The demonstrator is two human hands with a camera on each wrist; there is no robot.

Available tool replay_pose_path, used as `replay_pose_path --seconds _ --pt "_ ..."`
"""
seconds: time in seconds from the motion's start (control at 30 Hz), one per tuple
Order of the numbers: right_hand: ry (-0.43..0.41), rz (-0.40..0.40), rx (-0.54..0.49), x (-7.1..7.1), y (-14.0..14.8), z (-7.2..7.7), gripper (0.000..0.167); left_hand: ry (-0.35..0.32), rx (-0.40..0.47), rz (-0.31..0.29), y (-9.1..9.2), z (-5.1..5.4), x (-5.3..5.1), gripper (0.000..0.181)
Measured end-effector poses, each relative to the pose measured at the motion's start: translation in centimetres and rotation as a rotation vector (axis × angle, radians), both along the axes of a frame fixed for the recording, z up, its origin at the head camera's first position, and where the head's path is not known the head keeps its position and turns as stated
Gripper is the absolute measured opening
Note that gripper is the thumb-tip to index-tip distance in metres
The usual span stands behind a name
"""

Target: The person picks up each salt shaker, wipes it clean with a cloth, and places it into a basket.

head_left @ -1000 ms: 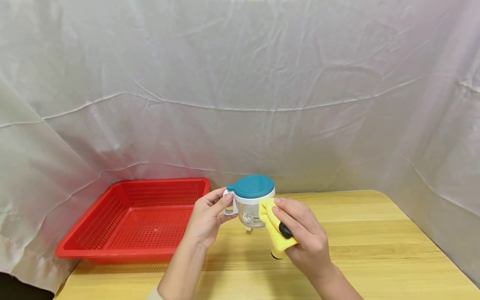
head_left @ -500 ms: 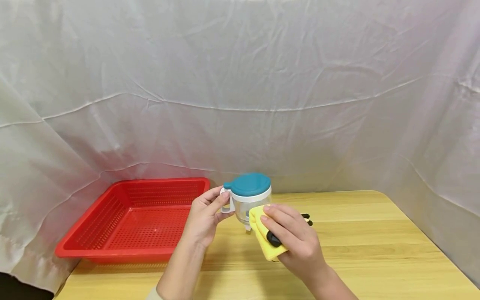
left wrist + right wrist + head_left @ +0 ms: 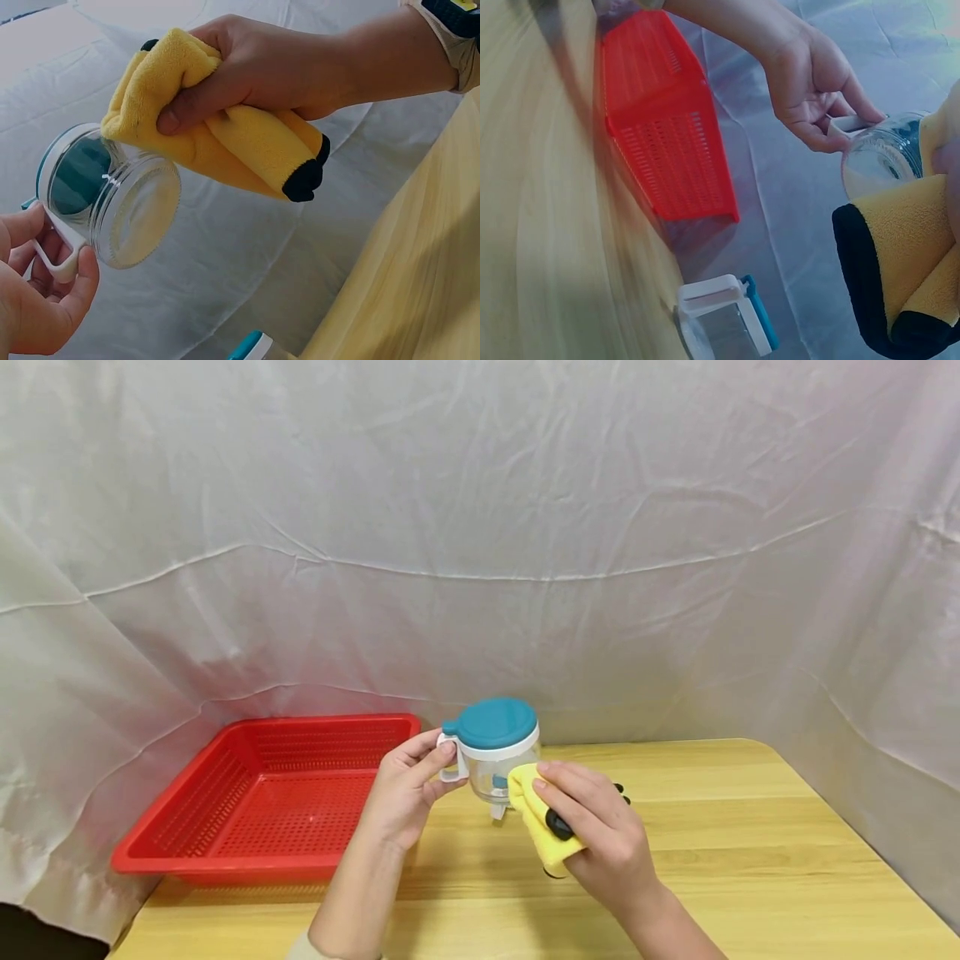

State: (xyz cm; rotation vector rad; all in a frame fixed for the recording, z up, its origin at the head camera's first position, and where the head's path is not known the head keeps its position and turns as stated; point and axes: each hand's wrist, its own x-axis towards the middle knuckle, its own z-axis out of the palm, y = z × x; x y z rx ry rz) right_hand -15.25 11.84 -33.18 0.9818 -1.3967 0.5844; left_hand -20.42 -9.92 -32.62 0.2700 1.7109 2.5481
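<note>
My left hand [image 3: 405, 789] grips the white handle [image 3: 66, 259] of a clear jar [image 3: 483, 774] with a blue lid [image 3: 497, 723], held above the table. A folded yellow cloth [image 3: 543, 827] with black edging is bunched in my right hand [image 3: 603, 835]. Its fingers press the cloth against the right side of the jar. In the left wrist view the cloth touches the jar near its rim, and the jar's round base [image 3: 142, 214] faces the camera. Part of the jar's wall is hidden behind the cloth in the head view.
A red plastic basket [image 3: 225, 867] stands at the left of the wooden table [image 3: 750, 860]. A second jar [image 3: 727, 319] with a white handle and blue lid stands on the table, mostly hidden behind the held one in the head view. Grey fabric [image 3: 480, 527] hangs behind.
The held jar has shifted slightly left and up with my left hand. My right hand went left and down with the cloth, then slightly back to the right, still against the jar.
</note>
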Motion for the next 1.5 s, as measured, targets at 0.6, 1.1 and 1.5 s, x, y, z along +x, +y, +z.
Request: replay_pose_path --seconds 0.6,1.1,1.5 --pt "-0.086 0.057 -0.190 -0.08 0.69 0.21 0.026 0.033 -0.006 -0.163 0.10 -0.36 0.20 0.026" --pt "-0.018 0.149 -0.180 0.09 0.00 0.37 0.023 0.046 -0.060 -0.137 0.25 -0.55 0.24 0.015" --pt "-0.004 0.150 -0.161 0.10 0.07 0.65 0.023 0.037 -0.069 -0.131 0.14 -0.49 0.17 0.017"
